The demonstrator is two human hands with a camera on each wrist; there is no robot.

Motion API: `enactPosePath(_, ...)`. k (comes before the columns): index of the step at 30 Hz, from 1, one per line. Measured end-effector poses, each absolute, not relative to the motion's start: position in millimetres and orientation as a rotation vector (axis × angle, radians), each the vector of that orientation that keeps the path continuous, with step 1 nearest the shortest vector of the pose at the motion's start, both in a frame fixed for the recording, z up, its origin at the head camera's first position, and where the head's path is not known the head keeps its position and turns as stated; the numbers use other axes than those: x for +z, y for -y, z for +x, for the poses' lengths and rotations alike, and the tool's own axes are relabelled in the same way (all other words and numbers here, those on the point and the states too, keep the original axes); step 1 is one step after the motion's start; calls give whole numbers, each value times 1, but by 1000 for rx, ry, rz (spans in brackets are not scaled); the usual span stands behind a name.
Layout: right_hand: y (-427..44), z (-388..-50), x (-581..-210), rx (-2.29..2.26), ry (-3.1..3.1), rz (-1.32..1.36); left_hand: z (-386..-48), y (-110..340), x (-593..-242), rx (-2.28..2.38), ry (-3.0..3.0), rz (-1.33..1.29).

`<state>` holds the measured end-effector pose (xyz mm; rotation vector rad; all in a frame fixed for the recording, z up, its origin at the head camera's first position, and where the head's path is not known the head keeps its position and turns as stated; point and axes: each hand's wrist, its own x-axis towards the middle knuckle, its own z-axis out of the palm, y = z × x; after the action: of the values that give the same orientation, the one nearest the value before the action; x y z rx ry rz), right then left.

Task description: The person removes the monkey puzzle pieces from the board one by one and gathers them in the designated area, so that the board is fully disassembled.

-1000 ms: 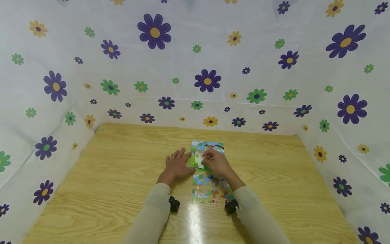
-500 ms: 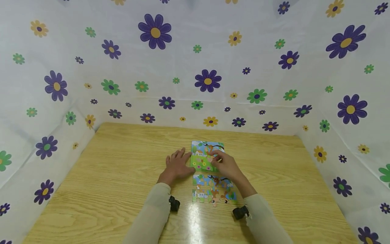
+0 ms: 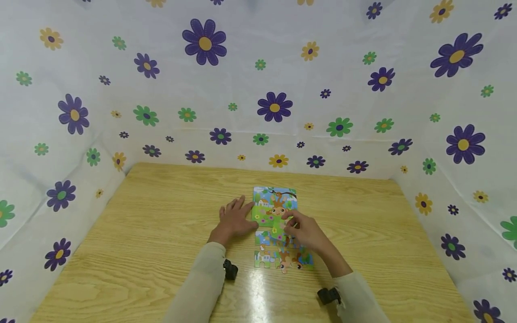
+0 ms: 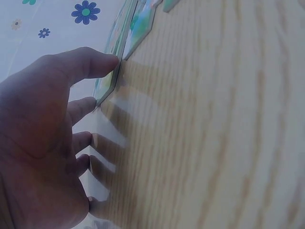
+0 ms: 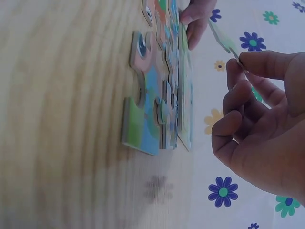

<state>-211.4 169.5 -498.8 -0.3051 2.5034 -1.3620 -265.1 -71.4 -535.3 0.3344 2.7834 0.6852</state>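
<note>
A picture board with a monkey scene lies at the middle of the table. My left hand rests beside it with spread fingers. In the left wrist view, the left thumb and index fingertip touch the board's edge. My right hand pinches a green flowered puzzle piece between thumb and index finger. That piece is held raised in the right wrist view. Below it, a partly joined jigsaw puzzle lies just in front of the board, its upper part partly covered by the held piece.
The wooden table extends around the puzzle on all sides. A white cloth printed with flowers encloses the back and both sides. Small black devices sit on both wrists, one of them the left wrist camera.
The right hand has lifted the green puzzle piece off the board and drawn it right and nearer, over the joined puzzle's top. The monkey's face on the board now shows. The left hand stays put.
</note>
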Motion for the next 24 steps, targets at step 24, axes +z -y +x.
enactPosePath(24, -162, -173, -505, -1161, -2446, -615, -264, 72, -534, 702, -2783, 322)
